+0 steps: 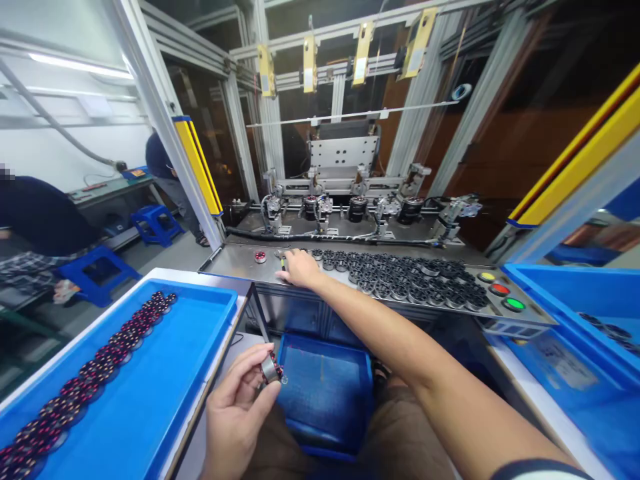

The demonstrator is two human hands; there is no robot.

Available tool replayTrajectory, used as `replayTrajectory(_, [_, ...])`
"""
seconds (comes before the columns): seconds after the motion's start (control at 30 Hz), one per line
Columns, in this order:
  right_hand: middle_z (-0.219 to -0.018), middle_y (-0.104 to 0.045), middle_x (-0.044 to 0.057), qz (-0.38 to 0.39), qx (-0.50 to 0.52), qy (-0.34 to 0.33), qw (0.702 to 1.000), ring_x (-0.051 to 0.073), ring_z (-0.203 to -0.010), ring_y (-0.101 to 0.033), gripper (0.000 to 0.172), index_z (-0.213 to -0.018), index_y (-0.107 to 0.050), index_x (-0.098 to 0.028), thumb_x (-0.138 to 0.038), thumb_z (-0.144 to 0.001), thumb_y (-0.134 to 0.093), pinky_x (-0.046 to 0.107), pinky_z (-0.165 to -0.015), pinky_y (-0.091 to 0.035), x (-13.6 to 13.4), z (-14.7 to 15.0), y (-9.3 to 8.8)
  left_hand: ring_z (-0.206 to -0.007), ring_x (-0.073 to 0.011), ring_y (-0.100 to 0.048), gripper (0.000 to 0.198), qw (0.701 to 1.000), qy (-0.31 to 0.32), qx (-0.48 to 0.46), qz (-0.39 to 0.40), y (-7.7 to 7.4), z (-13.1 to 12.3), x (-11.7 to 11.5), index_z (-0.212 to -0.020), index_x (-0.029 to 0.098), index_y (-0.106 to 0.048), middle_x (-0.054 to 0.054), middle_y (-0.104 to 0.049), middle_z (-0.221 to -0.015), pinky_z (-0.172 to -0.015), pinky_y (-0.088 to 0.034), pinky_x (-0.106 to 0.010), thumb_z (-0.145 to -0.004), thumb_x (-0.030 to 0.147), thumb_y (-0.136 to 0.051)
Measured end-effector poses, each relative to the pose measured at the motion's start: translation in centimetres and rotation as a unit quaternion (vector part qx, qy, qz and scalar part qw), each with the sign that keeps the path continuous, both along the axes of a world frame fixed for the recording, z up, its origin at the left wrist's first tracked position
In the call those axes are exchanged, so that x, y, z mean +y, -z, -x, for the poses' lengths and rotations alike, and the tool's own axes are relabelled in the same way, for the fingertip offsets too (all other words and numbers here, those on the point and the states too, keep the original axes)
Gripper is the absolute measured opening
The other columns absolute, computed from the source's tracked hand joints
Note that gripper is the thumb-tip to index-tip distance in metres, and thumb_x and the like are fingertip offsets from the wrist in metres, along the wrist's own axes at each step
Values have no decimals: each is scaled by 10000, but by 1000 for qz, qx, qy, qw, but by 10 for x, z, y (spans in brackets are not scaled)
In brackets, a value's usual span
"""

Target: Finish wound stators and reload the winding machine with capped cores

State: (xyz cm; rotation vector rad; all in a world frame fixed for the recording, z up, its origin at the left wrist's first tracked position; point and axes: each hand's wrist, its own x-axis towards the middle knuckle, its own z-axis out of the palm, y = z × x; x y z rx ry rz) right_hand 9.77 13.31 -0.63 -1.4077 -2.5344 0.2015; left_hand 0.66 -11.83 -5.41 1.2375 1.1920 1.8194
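L hand (235,413) grip pinched on motor part (271,368); R hand (299,268) grip unclear; blue tray (175,373): stator row (107,353).

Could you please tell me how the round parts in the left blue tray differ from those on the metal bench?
The tray parts show reddish windings; the bench parts look dark grey. The tray parts lie in one long line; the bench parts sit clustered in a wide patch. Both are small and round.
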Motion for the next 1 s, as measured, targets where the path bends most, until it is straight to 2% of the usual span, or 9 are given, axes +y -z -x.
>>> replayTrajectory(0.17, [-1264, -589, 101, 11, -66, 30, 997, 260, -1128, -586, 361, -1219, -581, -160, -383, -936, -601, 496, -955, -490, 8, 10, 9, -1026, -190, -721, 366, 999, -22, -35, 29, -2, 8, -3, -1070, 267, -740, -33, -746, -1144, -911, -564, -211, -741, 108, -773])
replayTrajectory(0.37, [-1322, -549, 107, 22, -100, 23, 994, 276, -1175, -557, 401, -1281, -543, -176, -374, -937, -600, 507, -967, -484, 11, 0, 12, -1046, -216, -713, 319, 995, 21, -94, 31, 0, 8, 0, -1097, 263, -729, -59, -744, -1156, -889, -585, -260, -795, 162, -740])
replayTrajectory(0.47, [-1344, -531, 114, 30, -100, 26, 994, 286, -1181, -553, 452, -1324, -509, -184, -396, -935, -597, 520, -970, -480, 8, -7, 13, -1025, -199, -718, 261, 996, 2, -88, 34, 0, 6, 1, -1069, 255, -740, -53, -751, -1130, -880, -583, -244, -819, 184, -718])
replayTrajectory(0.57, [-1332, -541, 111, 40, -89, 26, 995, 282, -1172, -559, 422, -1293, -533, -178, -383, -932, -606, 520, -968, -482, 7, -13, 15, -1005, -192, -719, 225, 996, -24, -76, 44, -2, 4, 1, -1032, 243, -749, -50, -760, -1094, -854, -586, -232, -815, 194, -719])
replayTrajectory(0.73, [-1269, -586, 103, 60, -21, 3, 998, 259, -1137, -581, 320, -1185, -599, -148, -330, -923, -628, 491, -965, -486, 10, -25, 13, -951, -209, -728, 181, 992, -30, -92, 75, -6, 1, 3, -976, 204, -747, -71, -766, -1069, -792, -601, -261, -802, 251, -724])
replayTrajectory(0.8, [-1226, -613, 103, 72, 28, -6, 997, 250, -1118, -593, 289, -1146, -617, -138, -323, -924, -624, 482, -966, -483, 9, -34, 7, -959, -219, -726, 173, 991, -29, -103, 86, -7, -1, 4, -952, 191, -744, -78, -771, -1050, -793, -600, -275, -799, 270, -724])
replayTrajectory(0.87, [-1140, -660, 107, 90, 90, -18, 992, 239, -1060, -627, 262, -1140, -624, -126, -296, -965, -529, 434, -941, -498, 2, -47, 0, -939, -224, -729, 177, 989, -24, -112, 93, -8, -2, 4, -943, 187, -742, -80, -775, -1033, -772, -601, -281, -793, 281, -728])
replayTrajectory(0.93, [-1059, -694, 118, 118, 154, -36, 980, 221, -964, -670, 365, -1205, -592, -110, -262, -1010, -324, 361, -856, -535, -17, -64, -4, -904, -223, -733, 195, 988, -23, -120, 99, -9, -3, 5, -950, 184, -742, -84, -775, -1028, -742, -603, -281, -783, 286, -738])
replayTrajectory(1.0, [-1027, -705, 133, 156, 208, -60, 964, 197, -850, -698, 508, -1284, -518, -92, -238, -1011, -116, 309, -736, -562, -48, -84, 1, -881, -215, -734, 218, 986, -22, -129, 105, -8, -4, 6, -978, 182, -741, -86, -774, -1033, -730, -603, -277, -784, 282, -740])
